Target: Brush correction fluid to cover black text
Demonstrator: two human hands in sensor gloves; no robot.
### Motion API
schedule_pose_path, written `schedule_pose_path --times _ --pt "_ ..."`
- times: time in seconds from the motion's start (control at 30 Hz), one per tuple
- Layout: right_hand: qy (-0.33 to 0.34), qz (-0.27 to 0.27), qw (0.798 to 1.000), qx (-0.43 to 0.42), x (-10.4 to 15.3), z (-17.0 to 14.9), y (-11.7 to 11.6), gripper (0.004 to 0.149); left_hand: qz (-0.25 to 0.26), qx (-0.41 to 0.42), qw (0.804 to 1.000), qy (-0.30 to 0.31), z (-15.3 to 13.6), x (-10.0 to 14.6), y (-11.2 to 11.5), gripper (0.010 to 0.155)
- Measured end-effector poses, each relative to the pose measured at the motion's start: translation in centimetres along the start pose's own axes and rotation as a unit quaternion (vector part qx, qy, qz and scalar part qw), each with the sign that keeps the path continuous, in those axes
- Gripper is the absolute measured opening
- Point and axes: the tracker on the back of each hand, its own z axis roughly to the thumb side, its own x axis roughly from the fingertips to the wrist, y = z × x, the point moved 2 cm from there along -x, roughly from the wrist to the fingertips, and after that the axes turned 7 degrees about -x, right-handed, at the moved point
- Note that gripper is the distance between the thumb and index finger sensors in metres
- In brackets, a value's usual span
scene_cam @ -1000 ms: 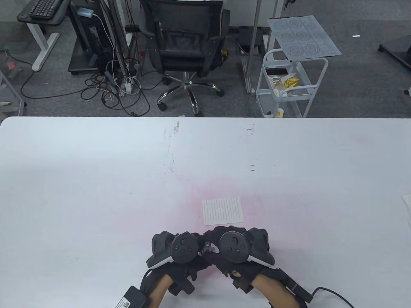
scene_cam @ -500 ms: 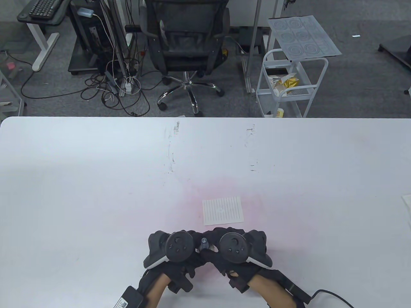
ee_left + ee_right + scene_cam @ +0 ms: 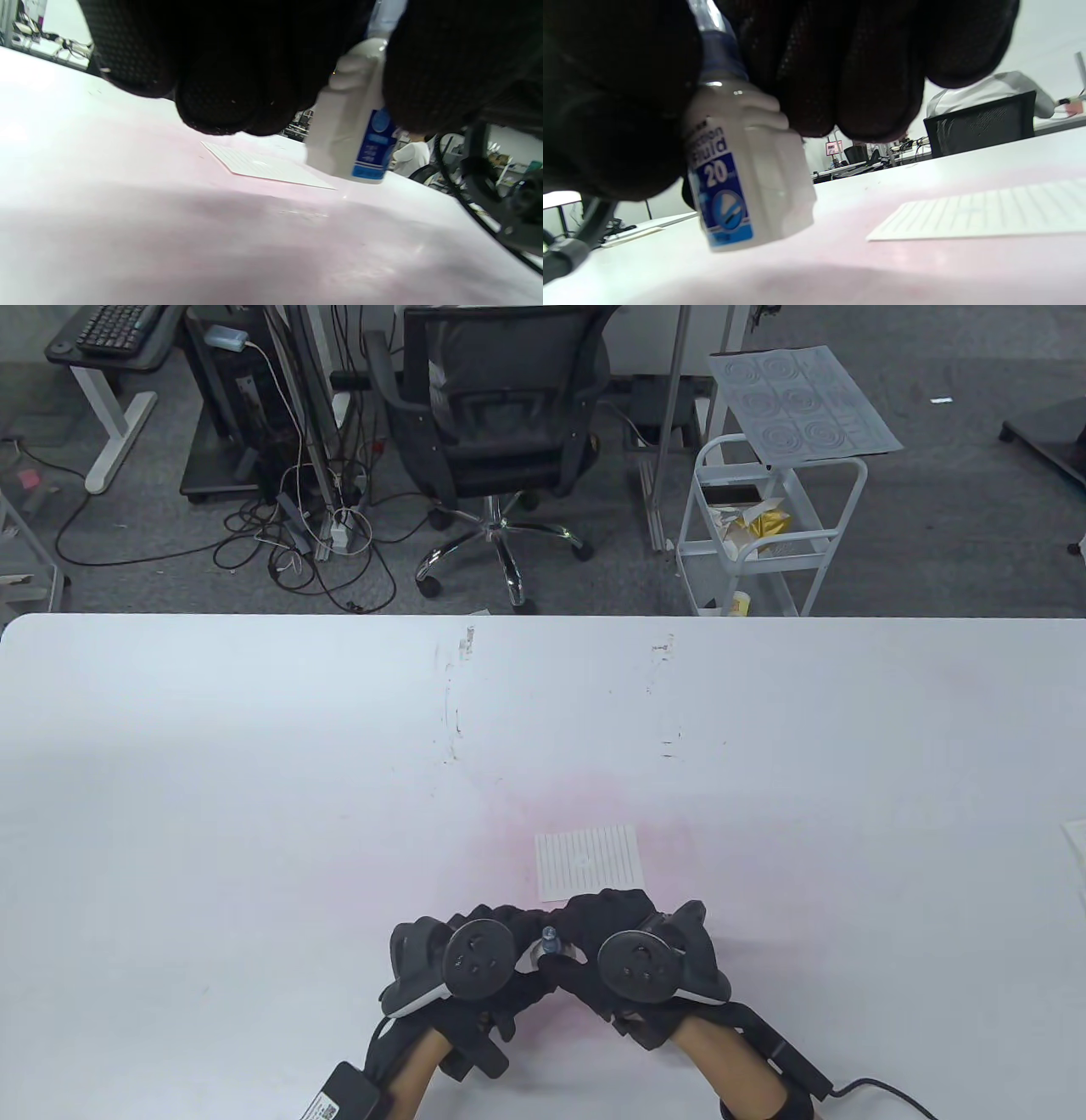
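- Since a second ago your right hand has turned over the cap of the small white correction-fluid bottle with blue label.
- Your left hand grips that bottle, tilted just above the white counter.
- Near it, the white lined paper square seems already painted; recapping looks left.

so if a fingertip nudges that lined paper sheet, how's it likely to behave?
The lined paper sheet looks thin and lies flat on the table, so it is probably floppy and very light. On that smooth top it would likely slide rather than stay put. With no raised edge visible in either wrist view, picking it up may need a corner peeled.
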Motion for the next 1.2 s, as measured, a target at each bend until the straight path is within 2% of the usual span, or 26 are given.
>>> schedule_pose_path --times 0.17,0.3,0.6,0.7,0.87,1.07,1.2 --pt "-0.046 -0.040 0.998 0.009 -0.5 -1.9 1.6 0.052 0.024 -0.081 0.995 -0.047 -0.9 0.5 -0.8 0.075" --pt "-0.102 -0.077 0.990 0.052 -1.1 -4.7 3.9 0.052 0.030 -0.142 0.985 -0.090 -2.0 0.8 -1.2 0.076" --pt "-0.206 -0.174 0.954 0.129 -2.0 -10.8 10.6 0.052 0.042 -0.157 0.973 -0.166 -5.6 1.5 -1.8 0.081" --pt "-0.241 -0.186 0.943 0.131 -2.0 -12.9 11.6 0.053 0.056 -0.150 0.972 -0.173 -6.5 1.8 -1.8 0.081" --pt "-0.303 -0.193 0.921 0.150 -1.5 -16.4 11.4 0.052 0.051 -0.145 0.971 -0.182 -7.2 2.0 -1.8 0.081" --pt "-0.365 -0.190 0.896 0.165 -0.1 -20.0 9.3 0.052 0.037 -0.140 0.972 -0.183 -7.4 2.0 -1.8 0.081" --pt "-0.387 -0.178 0.889 0.167 0.5 -21.4 8.0 0.052 0.033 -0.137 0.973 -0.183 -7.5 2.0 -1.8 0.081"
